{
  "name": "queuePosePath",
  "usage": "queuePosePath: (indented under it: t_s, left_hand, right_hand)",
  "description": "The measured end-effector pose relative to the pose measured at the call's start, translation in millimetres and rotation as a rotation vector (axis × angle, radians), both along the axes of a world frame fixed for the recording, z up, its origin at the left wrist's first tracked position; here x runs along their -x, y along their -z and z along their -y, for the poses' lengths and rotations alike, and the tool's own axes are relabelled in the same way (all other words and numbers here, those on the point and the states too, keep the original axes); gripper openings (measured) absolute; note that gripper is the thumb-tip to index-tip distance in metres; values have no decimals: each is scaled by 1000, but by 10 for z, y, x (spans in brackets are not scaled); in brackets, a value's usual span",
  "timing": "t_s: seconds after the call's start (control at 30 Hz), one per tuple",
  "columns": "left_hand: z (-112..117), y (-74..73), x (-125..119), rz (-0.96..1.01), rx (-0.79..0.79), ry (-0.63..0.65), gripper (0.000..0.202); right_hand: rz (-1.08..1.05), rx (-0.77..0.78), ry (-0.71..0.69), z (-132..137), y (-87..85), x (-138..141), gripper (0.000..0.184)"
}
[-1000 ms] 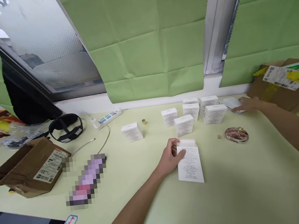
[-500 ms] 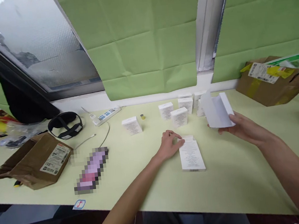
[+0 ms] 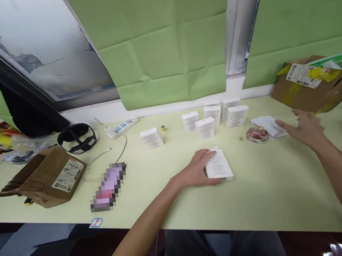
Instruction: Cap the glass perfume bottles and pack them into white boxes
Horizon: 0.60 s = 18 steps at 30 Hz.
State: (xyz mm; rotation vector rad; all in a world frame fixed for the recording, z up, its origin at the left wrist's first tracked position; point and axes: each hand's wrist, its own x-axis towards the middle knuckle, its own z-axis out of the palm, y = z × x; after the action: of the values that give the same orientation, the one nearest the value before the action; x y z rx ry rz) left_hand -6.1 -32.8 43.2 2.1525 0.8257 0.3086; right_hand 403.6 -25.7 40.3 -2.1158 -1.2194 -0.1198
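Observation:
A flat white printed carton point(image 3: 219, 164) lies on the table in front of me. My left hand point(image 3: 198, 168) grips it from the left, thumb at the near end and fingers over the far part. My right hand point(image 3: 307, 130) is open, with its fingers apart over the table. Close to its thumb lies a folded white card insert point(image 3: 270, 125). A clear round bottle with pinkish-red contents and a gold neck point(image 3: 257, 135) lies against the insert. Left of that is a tiny gold piece point(image 3: 241, 138).
Several white cartons point(image 3: 205, 128) stand toward the back, one point(image 3: 151, 138) farther left beside a small yellow cylinder point(image 3: 163, 128). A phone point(image 3: 108, 187), an open brown box point(image 3: 43, 178), a headset point(image 3: 77, 138) and a power strip point(image 3: 125, 127) occupy the left. Another brown box point(image 3: 304, 89) sits back right.
My right hand has let go of the white insert, now on the table, and moved right. The bottle and gold piece have come into sight. My left hand has spread around the flat carton.

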Motion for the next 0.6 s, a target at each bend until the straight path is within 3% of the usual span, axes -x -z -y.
queuePosePath:
  t_s: [0.07, 0.17, 0.23, 0.3, 0.37, 0.47, 0.53, 0.6]
  left_hand:
    - [-60, 25, -1, 163, 123, -36, 98]
    - [-99, 77, -33, 482, 335, -67, 96]
    - [-95, 118, -87, 649, 480, -58, 95]
    - [-83, 157, -145, 707, 580, -37, 88]
    - [-79, 199, -178, 685, 548, -60, 75]
    - [-105, 285, -156, 666, 334, -239, 59]
    - [-132, 347, -114, 657, 263, -327, 58]
    - [-150, 391, -75, 625, 255, -332, 59]
  right_hand:
    - [-244, -108, -152, 162, -138, 287, 56]
    - [-731, 302, -679, 380, -278, 872, 53]
    - [-995, 393, -792, 428, -246, 1261, 72]
    - [-1216, 335, -893, 384, -131, 1555, 72]
    - [-1297, 262, -932, 290, 18, 1715, 64]
    - [-1262, 135, -814, 164, 218, 1756, 55]
    - [-1207, 85, -739, 128, 313, 1725, 56]
    - [-1148, 76, -717, 125, 373, 1699, 59]
